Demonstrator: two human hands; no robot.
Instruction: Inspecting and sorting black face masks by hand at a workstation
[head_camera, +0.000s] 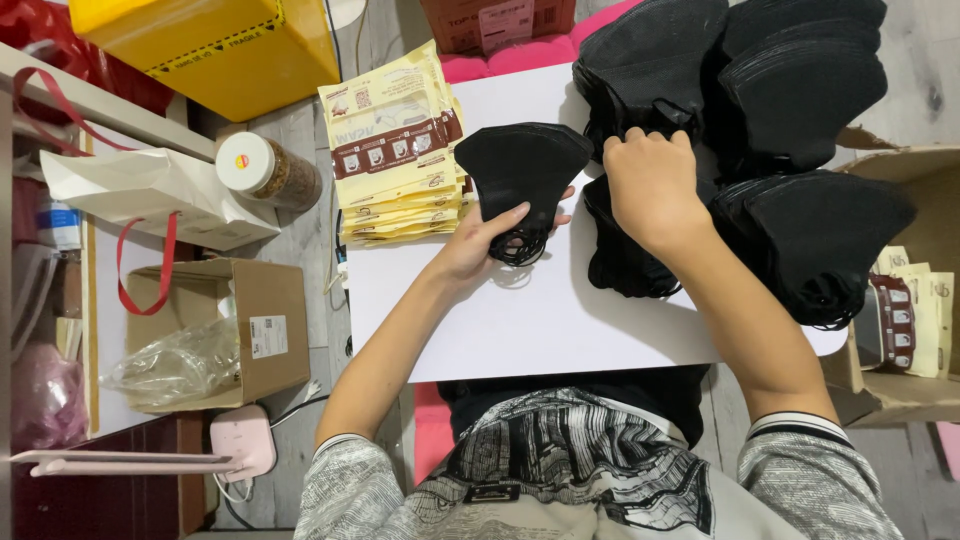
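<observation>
My left hand (478, 243) holds a folded black face mask (522, 170) by its lower edge, above a white board (520, 320) on my lap. My right hand (652, 185) reaches into piles of black masks (790, 90) at the board's far right, fingers curled on one stack's edge (640, 75). More black masks (820, 240) lie to the right of my forearm. A stack of cream and brown flat pouches (395, 150) lies just left of the held mask.
A brown-filled jar with a white lid (262, 168) stands left of the pouches. On the left are an open cardboard box with a plastic bag (215, 335), a white paper bag with red handles (150, 190) and a yellow box (215, 45). Another carton with pouches (910, 310) sits right.
</observation>
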